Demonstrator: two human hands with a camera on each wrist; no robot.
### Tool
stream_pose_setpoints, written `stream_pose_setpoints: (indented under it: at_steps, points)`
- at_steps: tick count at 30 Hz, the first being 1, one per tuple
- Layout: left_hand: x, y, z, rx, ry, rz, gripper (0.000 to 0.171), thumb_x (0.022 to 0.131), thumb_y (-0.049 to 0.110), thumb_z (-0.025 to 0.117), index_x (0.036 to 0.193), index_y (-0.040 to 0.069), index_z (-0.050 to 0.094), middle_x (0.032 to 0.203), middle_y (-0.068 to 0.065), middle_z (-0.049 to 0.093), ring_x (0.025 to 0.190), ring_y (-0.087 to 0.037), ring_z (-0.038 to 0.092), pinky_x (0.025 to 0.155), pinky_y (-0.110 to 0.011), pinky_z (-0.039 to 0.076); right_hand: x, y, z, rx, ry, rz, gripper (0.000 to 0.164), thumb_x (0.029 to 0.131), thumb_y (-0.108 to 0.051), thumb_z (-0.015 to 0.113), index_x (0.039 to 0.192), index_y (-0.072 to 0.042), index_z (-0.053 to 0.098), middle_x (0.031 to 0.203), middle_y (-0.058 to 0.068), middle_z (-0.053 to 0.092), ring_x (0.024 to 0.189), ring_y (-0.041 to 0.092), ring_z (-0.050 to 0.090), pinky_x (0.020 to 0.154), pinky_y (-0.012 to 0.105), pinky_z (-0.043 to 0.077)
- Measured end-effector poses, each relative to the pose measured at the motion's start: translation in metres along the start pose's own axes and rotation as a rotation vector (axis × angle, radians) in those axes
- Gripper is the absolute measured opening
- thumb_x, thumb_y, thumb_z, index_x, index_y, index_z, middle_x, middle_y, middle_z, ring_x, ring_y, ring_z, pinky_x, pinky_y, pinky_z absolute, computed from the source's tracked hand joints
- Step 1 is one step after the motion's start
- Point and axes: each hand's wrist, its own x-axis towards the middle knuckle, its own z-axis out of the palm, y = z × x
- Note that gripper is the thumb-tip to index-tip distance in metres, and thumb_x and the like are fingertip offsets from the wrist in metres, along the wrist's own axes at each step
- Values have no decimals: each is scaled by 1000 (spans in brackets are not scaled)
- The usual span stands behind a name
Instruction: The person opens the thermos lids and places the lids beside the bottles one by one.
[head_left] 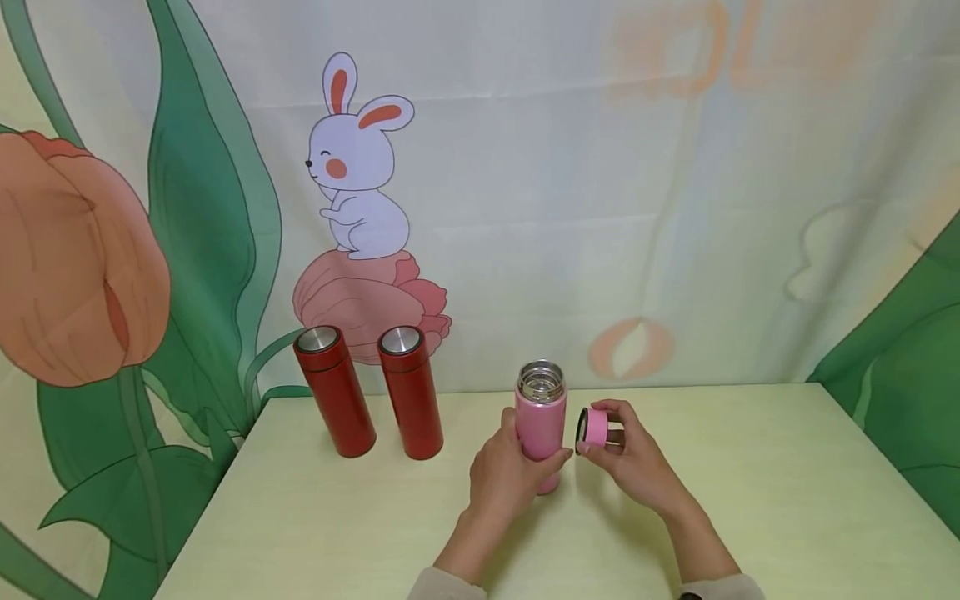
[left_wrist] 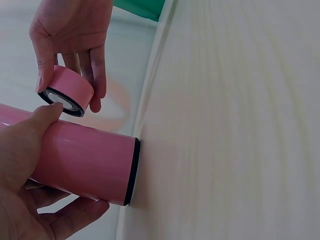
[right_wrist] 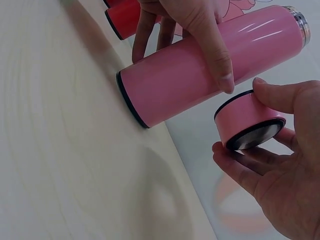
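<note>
While left-hand grip point(head_left: 501, 473) clamps round upright pink bottle point(head_left: 540, 427) at worktop point(head_left: 315, 533), right-hand grip point(head_left: 636, 462) pinches pink lid point(head_left: 597, 427), axis sideways, just right of bottle, lower than open mouth point(head_left: 542, 383).

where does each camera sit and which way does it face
Head: worn on the head, facing forward and down at the pink bottle, pink lid and red bottles on the table; left hand, right hand and sleeves show.
Left wrist: on that wrist, looking at the pink bottle's body and base, image turned sideways; both hands show.
Right wrist: on that wrist, looking at the pink lid and pink bottle, image tilted; both hands show.
Shared: both wrist views catch the pink bottle, pink lid and table.
</note>
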Motion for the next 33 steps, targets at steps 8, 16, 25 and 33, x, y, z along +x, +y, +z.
stream_pose_setpoints:
  at_steps: [8,16,25,33]
  points:
    - [-1,-1,-2,-6,-2,10,71,74,61,87,119,18,53,101,1,74,85,-16,71,68,-35,51,2,6,1,-58,16,-15,75,91,-13,79,154,-6,39,142,22,47,106,28,68,83,24,57]
    - [-1,-1,-1,-2,-15,1,71,76,61,86,121,19,52,104,1,74,88,-16,71,70,-35,52,1,6,-2,-146,39,-19,77,87,-14,82,153,-3,43,136,22,47,100,22,66,80,21,55]
    - [-1,-1,0,-1,-7,-1,74,73,66,85,120,18,52,101,1,74,85,-16,71,68,-35,52,0,4,-7,-122,46,-24,76,83,-13,86,149,-2,49,134,21,46,98,22,70,79,21,56]
    - [0,0,0,-14,-23,-12,75,74,65,85,122,18,51,105,0,74,88,-17,71,71,-35,52,0,4,-10,-123,63,-12,70,81,-14,88,142,-6,54,140,20,46,101,24,69,80,23,55]
